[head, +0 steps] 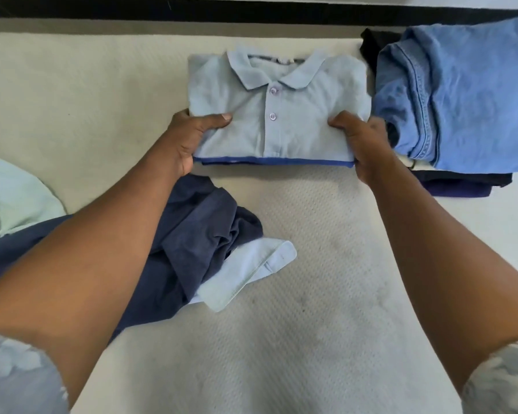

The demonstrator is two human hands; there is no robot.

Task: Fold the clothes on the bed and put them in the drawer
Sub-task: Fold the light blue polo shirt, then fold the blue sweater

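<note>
The left hand and right hand clamp the folded pale blue cotton polo shirt by its near corners, thumbs on top, just left of the blue denim jeans; lift level, keeping folds tight.

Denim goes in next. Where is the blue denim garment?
Head view, far right: the blue denim garment lies on a dark stack, just right of the polo shirt.

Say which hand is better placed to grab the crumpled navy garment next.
Likely left. The left hand grips the folded light-blue polo shirt just beyond the crumpled navy garment on that side; the right hand is farther off.
</note>
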